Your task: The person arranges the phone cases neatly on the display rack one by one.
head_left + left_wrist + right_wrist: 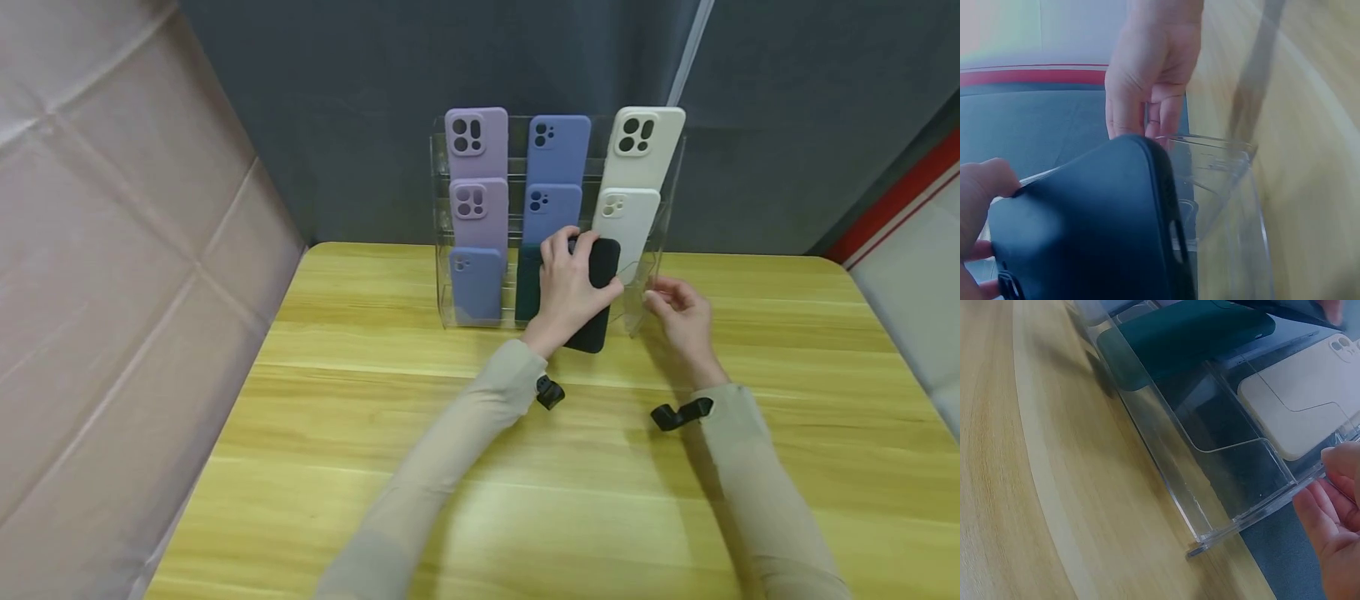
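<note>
My left hand (570,287) holds a black phone case (598,329) by its sides, thumb on one edge and fingers on the other, in front of the lower right of a clear acrylic display rack (1210,147). The case is tilted. At the rack's right side, my right hand (684,321) pinches the edge of the side panel (1260,509) between thumb and fingers. A dark green case (1179,340) stands in the bottom row, partly behind the left hand. A white case (1304,394) leans in the row above, near the right hand.
Purple cases (491,150) fill the rack's left column above a blue case (477,287). More blue cases (566,154) stand in the middle and a cream case (660,154) at top right. The rack stands near the back of the wooden table (540,500), before a grey curtain (337,125).
</note>
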`<state>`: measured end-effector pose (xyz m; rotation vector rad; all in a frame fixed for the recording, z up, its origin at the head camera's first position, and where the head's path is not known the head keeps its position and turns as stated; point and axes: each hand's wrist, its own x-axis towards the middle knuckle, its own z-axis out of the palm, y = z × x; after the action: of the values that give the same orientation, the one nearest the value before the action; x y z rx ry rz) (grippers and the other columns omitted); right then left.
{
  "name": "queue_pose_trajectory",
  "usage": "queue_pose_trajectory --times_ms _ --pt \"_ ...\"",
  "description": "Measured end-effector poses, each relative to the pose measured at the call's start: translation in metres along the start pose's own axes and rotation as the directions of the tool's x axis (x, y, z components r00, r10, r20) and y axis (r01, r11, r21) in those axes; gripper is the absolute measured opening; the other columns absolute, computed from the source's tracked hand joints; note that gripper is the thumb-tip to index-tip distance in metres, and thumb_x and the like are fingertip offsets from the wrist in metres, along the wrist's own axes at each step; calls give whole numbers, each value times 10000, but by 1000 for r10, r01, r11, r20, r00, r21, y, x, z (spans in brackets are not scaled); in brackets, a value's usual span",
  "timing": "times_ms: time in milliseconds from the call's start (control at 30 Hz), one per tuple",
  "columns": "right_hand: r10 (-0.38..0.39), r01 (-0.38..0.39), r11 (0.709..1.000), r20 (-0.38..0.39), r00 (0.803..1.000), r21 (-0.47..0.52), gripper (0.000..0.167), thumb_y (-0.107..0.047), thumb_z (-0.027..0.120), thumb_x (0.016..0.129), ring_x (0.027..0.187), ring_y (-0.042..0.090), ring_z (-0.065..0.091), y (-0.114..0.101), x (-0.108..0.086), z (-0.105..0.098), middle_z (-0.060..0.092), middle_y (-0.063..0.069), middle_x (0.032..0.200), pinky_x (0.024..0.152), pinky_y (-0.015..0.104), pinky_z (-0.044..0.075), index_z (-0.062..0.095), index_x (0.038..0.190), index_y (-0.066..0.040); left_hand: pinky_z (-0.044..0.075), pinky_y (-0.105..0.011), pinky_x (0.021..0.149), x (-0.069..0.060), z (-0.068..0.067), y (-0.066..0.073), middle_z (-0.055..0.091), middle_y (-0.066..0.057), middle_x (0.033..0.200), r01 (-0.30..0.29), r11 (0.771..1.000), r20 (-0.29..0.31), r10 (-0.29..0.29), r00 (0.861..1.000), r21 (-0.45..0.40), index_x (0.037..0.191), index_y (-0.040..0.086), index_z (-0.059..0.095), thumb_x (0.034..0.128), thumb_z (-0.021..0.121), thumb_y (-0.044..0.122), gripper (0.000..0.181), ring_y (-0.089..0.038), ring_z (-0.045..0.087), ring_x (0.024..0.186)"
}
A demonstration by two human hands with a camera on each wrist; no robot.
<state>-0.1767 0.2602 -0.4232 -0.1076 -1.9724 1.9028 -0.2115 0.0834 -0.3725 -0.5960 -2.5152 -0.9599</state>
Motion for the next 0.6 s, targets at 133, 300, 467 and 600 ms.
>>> queue_pose_trajectory --times_ms 133,300,467,600 --pt "-18 17 998 9 1000 52 218 112 604 840 707 45 612 6 2 -2 674 -33 852 656 130 501 585 1044 188 434 -368 864 10 7 5 381 -120 1305 -51 998 -75 50 996 -21 1250 110 547 777 716 321 544 -287 326 1198" --pt "3 -2 998 -18 1000 60 230 104 618 834 709 39 614 20 7 -6 676 -44 853 653 127 497 595 1053 170 416 -357 893 17 19 9 394 -133 1273 -110 994 -192 103 976 -26 1234 92 553 768 720 309 540 -297 345 1163" --pt "11 -11 1000 -16 1000 -4 264 45 636 848 725 23 606 25 9 -8 671 -63 871 659 120 489 595 1089 145 361 -341 981 21 31 9 393 -149 1275 -175 985 -321 163 933 -8 1221 73 546 772 706 306 530 -304 343 1155" --pt "14 -14 1000 -10 1000 -6 270 35 638 850 725 27 604 24 9 -7 672 -58 881 657 125 487 596 1097 136 282 -344 1062 27 39 9 398 -170 1272 -250 968 -426 237 873 27 1203 60 550 771 696 298 514 -318 352 1156"
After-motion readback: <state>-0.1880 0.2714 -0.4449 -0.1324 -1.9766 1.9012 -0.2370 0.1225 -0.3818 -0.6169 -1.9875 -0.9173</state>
